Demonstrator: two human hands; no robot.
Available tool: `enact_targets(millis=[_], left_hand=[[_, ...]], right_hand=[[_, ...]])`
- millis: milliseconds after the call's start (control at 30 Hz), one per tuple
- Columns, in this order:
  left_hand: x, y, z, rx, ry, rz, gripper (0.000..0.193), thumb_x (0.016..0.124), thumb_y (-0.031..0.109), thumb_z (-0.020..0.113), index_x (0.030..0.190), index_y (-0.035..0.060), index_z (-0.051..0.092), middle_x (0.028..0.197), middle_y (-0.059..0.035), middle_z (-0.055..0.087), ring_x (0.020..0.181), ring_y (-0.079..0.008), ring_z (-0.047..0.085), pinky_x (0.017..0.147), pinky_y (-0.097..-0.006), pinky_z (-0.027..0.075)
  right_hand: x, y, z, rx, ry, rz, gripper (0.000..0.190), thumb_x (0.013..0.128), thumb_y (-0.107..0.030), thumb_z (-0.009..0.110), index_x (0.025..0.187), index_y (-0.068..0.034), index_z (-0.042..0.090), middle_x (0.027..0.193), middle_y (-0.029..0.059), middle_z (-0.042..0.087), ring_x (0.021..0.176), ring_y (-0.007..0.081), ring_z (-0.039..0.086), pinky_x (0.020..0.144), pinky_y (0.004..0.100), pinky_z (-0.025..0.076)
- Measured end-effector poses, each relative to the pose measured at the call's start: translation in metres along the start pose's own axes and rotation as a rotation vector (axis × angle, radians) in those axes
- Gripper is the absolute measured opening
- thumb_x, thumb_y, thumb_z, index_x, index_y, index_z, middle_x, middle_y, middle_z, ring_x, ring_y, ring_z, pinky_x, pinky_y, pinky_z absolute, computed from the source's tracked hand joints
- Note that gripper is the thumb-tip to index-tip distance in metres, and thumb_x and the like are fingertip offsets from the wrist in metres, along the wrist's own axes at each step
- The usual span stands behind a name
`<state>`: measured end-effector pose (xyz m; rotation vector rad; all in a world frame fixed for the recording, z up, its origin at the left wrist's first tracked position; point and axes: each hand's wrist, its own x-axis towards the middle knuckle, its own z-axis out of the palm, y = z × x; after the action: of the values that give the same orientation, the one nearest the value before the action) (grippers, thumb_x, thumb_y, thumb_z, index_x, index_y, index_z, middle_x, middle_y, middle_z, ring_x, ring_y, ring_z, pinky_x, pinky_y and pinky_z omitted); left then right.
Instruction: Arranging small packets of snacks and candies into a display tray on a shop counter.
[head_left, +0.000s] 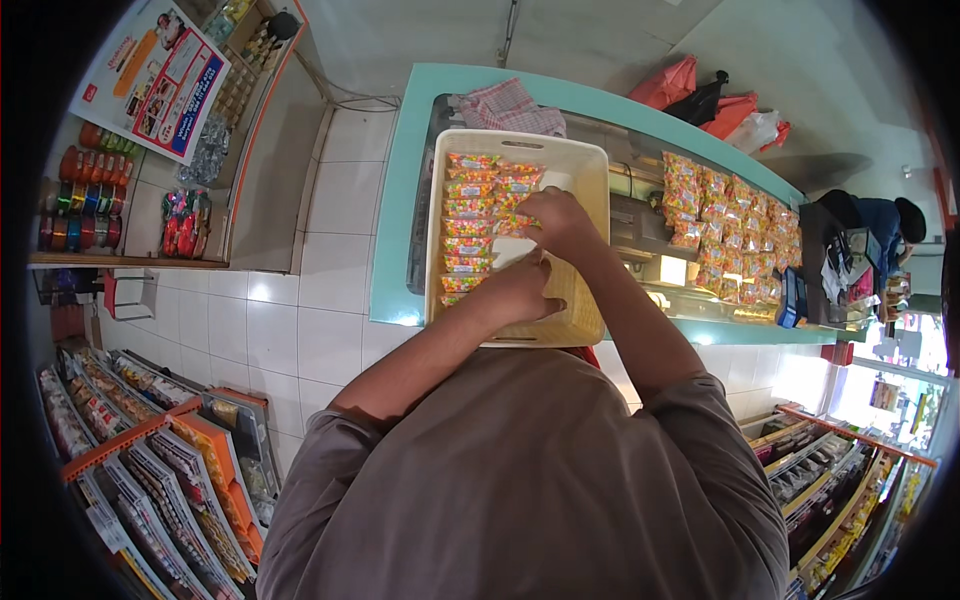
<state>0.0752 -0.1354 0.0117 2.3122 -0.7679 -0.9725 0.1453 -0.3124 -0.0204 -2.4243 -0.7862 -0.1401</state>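
Note:
Before me stands a cream plastic basket (595, 247) with slotted handles. Small clear packets of multicoloured candy beads (469, 225) stand in a full column along its left side. A shorter second column (517, 180) begins at the far end. My right hand (561, 219) is at the near end of this second column, its fingers closed on a candy packet (516, 223). My left hand (521, 291) hovers over the near part of the basket, thumb apart from the fingers, with nothing visible in it. My left forearm hides the near end of the left column.
The basket rests on a teal-framed glass counter (397, 225). Many similar packets (731, 225) lie in rows to the right. A checked cloth (514, 107) lies behind the basket, plastic bags (705, 105) at the back. Another person (881, 225) is far right. Shelves (161, 465) stand behind left.

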Motion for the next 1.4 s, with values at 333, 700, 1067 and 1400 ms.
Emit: enact_targets(millis=[333,700,1067,1400], left_hand=[[0.028,-0.021,0.042,-0.151,0.492,0.188,0.083,0.096,0.032,0.079,0.159,-0.0092,0.044,0.158,-0.0312,0.051,0.140,-0.0451,0.055,0.112,-0.0495,0.050],[0.027,-0.010,0.052,-0.316,0.607,0.017,0.083,0.088,0.028,0.085,0.146,-0.0124,0.042,0.136,-0.0300,0.048,0.119,-0.0473,0.057,0.104,-0.0500,0.050],[0.036,-0.022,0.052,-0.163,0.590,0.011,0.095,0.087,0.031,0.087,0.154,-0.0112,0.035,0.148,-0.0330,0.041,0.124,-0.0524,0.056,0.105,-0.0529,0.051],[0.045,-0.043,0.063,-0.111,0.682,0.072,0.092,0.087,0.032,0.086,0.150,-0.0145,0.040,0.142,-0.0322,0.044,0.120,-0.0504,0.056,0.102,-0.0520,0.051]], right_hand=[[0.037,0.016,-0.010,0.014,0.192,0.034,0.034,0.086,-0.011,0.075,0.119,-0.003,0.077,0.117,0.0106,0.074,0.108,0.0358,0.067,0.098,0.0440,0.054],[0.043,0.000,0.007,-0.195,0.224,0.162,0.036,0.092,-0.011,0.068,0.127,-0.003,0.073,0.121,0.0118,0.070,0.115,0.0360,0.064,0.101,0.0462,0.053],[0.031,0.006,0.017,-0.027,0.248,0.096,0.038,0.090,-0.003,0.066,0.128,-0.002,0.072,0.122,0.0151,0.070,0.115,0.0392,0.063,0.100,0.0456,0.054],[0.010,-0.001,0.048,0.598,0.490,0.483,0.040,0.095,0.000,0.058,0.134,0.003,0.063,0.120,0.0192,0.071,0.109,0.0345,0.066,0.096,0.0415,0.054]])
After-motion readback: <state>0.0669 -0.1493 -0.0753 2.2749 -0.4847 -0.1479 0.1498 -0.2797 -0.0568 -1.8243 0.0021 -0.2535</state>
